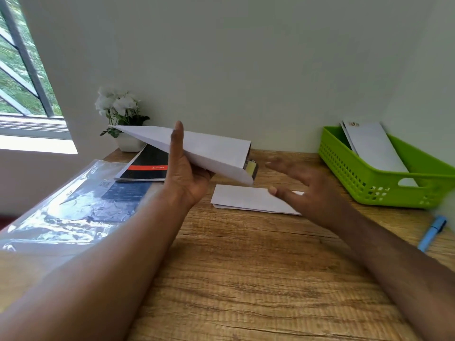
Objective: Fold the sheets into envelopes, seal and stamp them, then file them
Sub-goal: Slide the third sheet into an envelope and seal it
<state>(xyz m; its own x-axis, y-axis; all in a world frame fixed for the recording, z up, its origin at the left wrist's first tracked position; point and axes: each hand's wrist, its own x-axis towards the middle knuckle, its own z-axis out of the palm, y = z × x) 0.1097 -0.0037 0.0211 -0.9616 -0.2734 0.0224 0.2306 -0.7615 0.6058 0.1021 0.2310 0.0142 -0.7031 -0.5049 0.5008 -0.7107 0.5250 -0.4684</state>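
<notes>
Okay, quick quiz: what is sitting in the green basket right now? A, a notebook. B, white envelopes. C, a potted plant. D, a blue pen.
B: white envelopes lean inside the green basket, while the blue pen lies on the table outside it.

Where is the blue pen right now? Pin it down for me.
In the head view the blue pen lies on the wooden table at the far right edge, just in front of the green basket.
</notes>
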